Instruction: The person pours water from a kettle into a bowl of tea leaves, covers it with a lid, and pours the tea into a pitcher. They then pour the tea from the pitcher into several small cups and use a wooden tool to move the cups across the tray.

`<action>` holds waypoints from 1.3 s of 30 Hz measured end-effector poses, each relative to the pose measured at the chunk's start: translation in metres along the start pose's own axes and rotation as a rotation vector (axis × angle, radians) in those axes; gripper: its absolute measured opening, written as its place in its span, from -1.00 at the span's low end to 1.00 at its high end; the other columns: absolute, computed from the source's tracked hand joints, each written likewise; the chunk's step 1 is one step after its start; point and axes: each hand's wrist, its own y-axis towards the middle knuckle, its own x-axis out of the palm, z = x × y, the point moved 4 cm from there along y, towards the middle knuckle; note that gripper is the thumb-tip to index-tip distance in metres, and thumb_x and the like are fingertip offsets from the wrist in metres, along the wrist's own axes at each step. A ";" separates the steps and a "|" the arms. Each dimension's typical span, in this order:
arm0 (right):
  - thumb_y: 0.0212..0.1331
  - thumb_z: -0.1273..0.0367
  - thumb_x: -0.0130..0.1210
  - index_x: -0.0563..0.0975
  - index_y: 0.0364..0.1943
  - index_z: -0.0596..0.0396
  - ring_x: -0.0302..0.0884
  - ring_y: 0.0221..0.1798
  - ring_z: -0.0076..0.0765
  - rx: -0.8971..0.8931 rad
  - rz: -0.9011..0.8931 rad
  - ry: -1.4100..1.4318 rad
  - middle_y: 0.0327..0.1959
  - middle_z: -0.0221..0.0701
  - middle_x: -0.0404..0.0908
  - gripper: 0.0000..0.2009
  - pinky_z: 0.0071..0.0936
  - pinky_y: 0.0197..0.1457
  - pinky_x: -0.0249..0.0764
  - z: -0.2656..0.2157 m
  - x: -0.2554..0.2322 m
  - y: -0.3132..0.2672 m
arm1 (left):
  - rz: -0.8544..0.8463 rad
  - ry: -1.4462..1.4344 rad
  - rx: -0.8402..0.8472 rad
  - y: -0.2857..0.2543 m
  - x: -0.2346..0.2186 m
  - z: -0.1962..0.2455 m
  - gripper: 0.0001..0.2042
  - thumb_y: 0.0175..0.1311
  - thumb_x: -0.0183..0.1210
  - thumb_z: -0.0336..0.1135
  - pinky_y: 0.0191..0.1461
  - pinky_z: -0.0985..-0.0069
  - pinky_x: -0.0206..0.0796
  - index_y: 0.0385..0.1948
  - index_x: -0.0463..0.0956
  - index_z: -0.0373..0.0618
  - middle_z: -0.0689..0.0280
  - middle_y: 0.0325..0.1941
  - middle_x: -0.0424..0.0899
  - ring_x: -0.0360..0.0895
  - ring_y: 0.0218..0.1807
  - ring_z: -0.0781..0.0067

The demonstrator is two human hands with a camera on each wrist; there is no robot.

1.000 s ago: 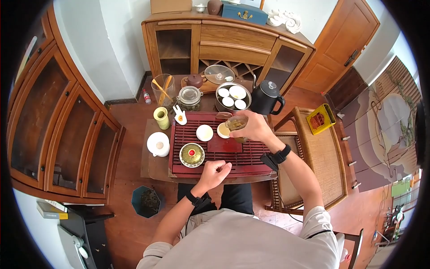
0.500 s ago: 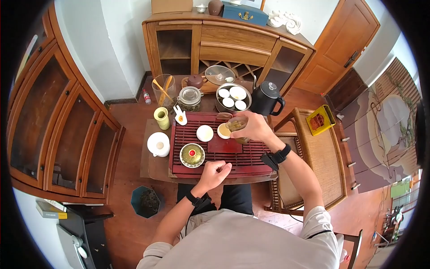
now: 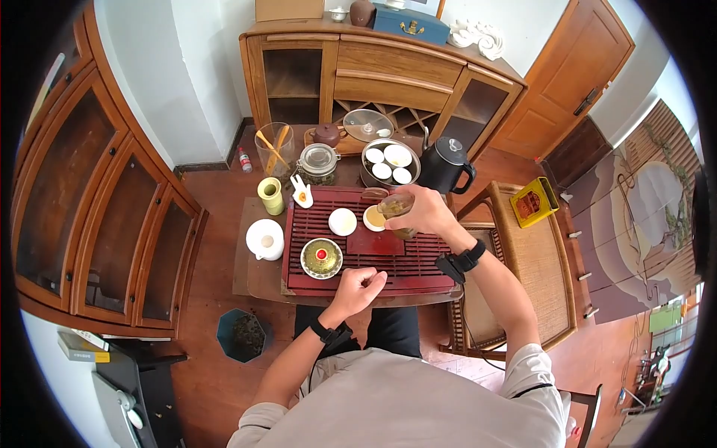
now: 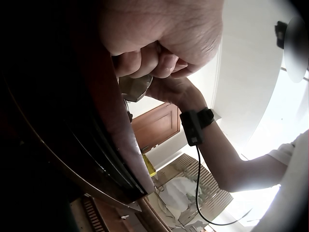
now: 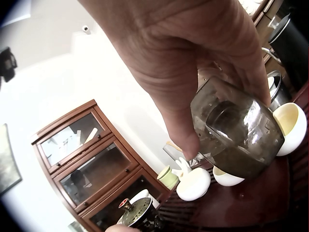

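While our right hand (image 3: pixel 426 212) grips the glass pitcher (image 3: pixel 394 204) — thumb on one side, fingers round the other — the vessel hangs tilted over the slatted red tray (image 3: pixel 377 243), beside the right white cup (image 3: pixel 373 218), which holds yellowish liquid. Our left hand (image 3: pixel 359 290) lies at the tray's near edge, fingers curled into the palm, with nothing visible in it. The left white cup (image 3: pixel 343 222) stands near the right one; nearer our left hand sits the lidded bowl (image 3: pixel 322 258), and beyond the tray stand the glass jar (image 3: pixel 318 164) and black kettle (image 3: pixel 442 169).

Too steep a tilt could send liquid past a rim onto the slats, we judge, and smooth glass might slip if our grip loosened. A snag on the wrist cable (image 4: pixel 197 171) could jerk the pour.

Our hand covers part of the pitcher, so we cannot make out a stream or its level. The right wrist view shows three white vessels — we cannot tell whether one is a cup hidden from above. Whether our left hand touches the tray is unclear.
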 end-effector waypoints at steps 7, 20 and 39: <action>-0.32 0.02 0.65 0.63 0.21 0.30 0.75 0.19 -0.01 0.008 0.003 -0.011 0.09 -0.01 0.77 -0.08 -0.24 0.36 0.60 0.000 0.000 0.001 | 0.004 -0.024 -0.007 0.000 0.000 0.003 -0.55 0.49 0.27 -0.32 -0.51 0.46 0.01 -0.65 0.34 -0.29 0.43 -0.71 0.23 0.11 -0.55 0.70; -0.31 0.02 0.65 0.63 0.21 0.29 0.75 0.17 -0.01 -0.009 0.020 -0.010 0.08 -0.03 0.77 -0.09 -0.22 0.34 0.61 0.003 0.002 0.002 | -0.004 -0.013 -0.023 0.000 0.000 0.002 -0.55 0.49 0.27 -0.30 -0.50 0.46 0.02 -0.65 0.35 -0.29 0.42 -0.71 0.25 0.13 -0.55 0.70; -0.12 0.12 0.66 0.58 0.31 0.21 0.77 0.18 -0.24 -0.028 0.188 0.133 0.11 -0.17 0.80 -0.16 -0.29 0.33 0.63 -0.004 0.007 -0.015 | 0.002 -0.017 -0.016 -0.001 0.000 0.001 -0.55 0.48 0.28 -0.30 -0.52 0.44 0.01 -0.65 0.34 -0.28 0.40 -0.71 0.20 0.09 -0.56 0.65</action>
